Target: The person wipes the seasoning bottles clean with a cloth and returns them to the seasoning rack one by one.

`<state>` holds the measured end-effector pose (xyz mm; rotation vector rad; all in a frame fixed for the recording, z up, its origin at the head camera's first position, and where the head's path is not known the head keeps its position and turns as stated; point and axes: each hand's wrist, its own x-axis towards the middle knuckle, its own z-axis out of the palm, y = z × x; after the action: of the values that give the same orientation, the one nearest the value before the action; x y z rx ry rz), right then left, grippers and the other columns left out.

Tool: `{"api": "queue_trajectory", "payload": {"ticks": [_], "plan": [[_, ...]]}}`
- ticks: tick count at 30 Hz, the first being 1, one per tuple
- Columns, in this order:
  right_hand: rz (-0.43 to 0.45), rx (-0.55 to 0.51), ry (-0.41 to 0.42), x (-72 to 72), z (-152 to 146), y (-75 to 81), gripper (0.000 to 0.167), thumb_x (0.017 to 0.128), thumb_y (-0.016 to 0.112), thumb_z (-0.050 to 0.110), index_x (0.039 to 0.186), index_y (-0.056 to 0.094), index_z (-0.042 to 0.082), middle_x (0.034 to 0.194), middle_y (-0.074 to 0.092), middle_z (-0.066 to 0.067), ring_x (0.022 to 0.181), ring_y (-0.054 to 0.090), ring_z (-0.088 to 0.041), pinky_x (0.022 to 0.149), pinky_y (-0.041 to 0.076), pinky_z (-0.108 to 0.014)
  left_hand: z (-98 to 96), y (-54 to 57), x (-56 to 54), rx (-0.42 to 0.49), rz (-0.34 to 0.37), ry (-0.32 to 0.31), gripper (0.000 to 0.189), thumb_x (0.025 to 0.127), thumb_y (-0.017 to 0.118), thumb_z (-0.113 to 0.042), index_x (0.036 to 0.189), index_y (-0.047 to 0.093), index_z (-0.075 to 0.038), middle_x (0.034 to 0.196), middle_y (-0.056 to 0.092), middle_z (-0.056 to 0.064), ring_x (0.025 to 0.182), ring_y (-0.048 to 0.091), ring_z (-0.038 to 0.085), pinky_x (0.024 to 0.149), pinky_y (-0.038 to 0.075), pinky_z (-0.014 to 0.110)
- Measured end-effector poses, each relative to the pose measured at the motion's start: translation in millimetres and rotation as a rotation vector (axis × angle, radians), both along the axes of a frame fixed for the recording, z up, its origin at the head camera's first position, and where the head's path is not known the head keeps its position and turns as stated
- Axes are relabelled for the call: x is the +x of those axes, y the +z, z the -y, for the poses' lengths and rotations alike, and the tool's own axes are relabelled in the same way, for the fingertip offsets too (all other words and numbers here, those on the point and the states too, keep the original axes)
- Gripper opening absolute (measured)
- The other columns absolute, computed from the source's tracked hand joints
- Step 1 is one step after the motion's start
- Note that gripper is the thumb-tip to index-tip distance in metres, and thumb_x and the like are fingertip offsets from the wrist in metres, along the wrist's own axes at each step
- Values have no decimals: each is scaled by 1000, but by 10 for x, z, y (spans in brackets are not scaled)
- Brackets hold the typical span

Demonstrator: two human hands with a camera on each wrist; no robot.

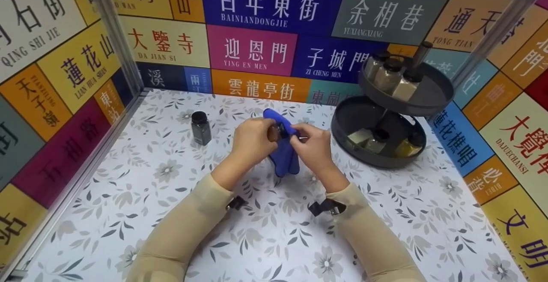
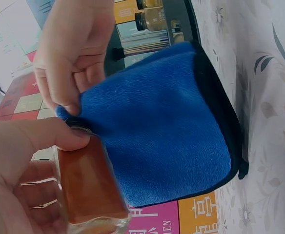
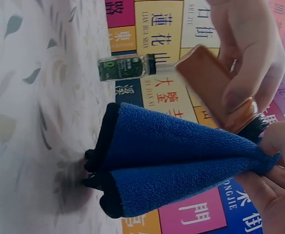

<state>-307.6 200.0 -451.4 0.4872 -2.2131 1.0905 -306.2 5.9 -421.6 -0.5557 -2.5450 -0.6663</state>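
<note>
My left hand (image 1: pixel 255 140) grips a small glass spice jar (image 2: pixel 89 183) filled with reddish-brown powder and fitted with a black cap. Between the fingertips of my right hand (image 1: pixel 314 146) a blue cloth (image 2: pixel 157 126) with dark edging is pinched, bunched against the jar's cap. The rest of the cloth hangs down in folds toward the table, as the right wrist view shows. Both hands meet above the table's middle. Part of the cap is hidden by the cloth and fingers.
Another black-capped jar (image 1: pixel 201 128) with a dark green label stands on the table at the left. At the right rises a dark two-tier round rack (image 1: pixel 364 155), with several jars on its tiers. Patterned cloth (image 1: pixel 167 222) covers the table; sign-printed panels (image 1: pixel 257 51) enclose it.
</note>
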Motion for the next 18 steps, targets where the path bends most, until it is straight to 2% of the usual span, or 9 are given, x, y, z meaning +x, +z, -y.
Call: {"api": "queue_trajectory", "payload": {"ticks": [5, 10, 13, 16, 18], "plan": [[-78, -23, -13, 23, 10, 28, 17, 87, 74, 0, 100, 84, 6, 93, 83, -9, 80, 80, -19, 66, 64, -31, -3, 13, 26, -7, 41, 9, 21, 81, 86, -19, 95, 73, -13, 86, 73, 2, 79, 68, 25, 74, 56, 44], [-156, -67, 18, 25, 26, 20, 19, 86, 73, -4, 100, 83, 3, 94, 82, -11, 81, 81, -20, 67, 64, -26, 2, 7, 22, 4, 55, 14, 20, 81, 86, -18, 94, 72, -14, 86, 74, 2, 78, 68, 25, 74, 57, 43], [-150, -59, 34, 14, 25, 11, 21, 87, 73, -5, 103, 82, 5, 96, 82, -10, 82, 80, -19, 67, 62, -20, 6, 10, 14, -2, 51, 11, 18, 80, 85, -17, 92, 71, -14, 84, 73, 2, 76, 68, 25, 72, 57, 43], [-103, -11, 37, 13, 23, 11, 22, 87, 73, -3, 105, 82, 7, 98, 82, -9, 82, 80, -18, 66, 59, -16, 22, 26, 13, -8, 39, 10, 17, 80, 85, -16, 90, 72, -14, 83, 73, 2, 75, 68, 26, 71, 57, 44], [-68, 18, 43, 13, 27, 13, 22, 87, 73, -3, 105, 82, 6, 98, 81, -10, 81, 80, -19, 65, 58, -17, 40, 41, 16, -3, 34, 9, 17, 80, 85, -16, 90, 72, -13, 82, 73, 3, 75, 68, 26, 70, 57, 45]]}}
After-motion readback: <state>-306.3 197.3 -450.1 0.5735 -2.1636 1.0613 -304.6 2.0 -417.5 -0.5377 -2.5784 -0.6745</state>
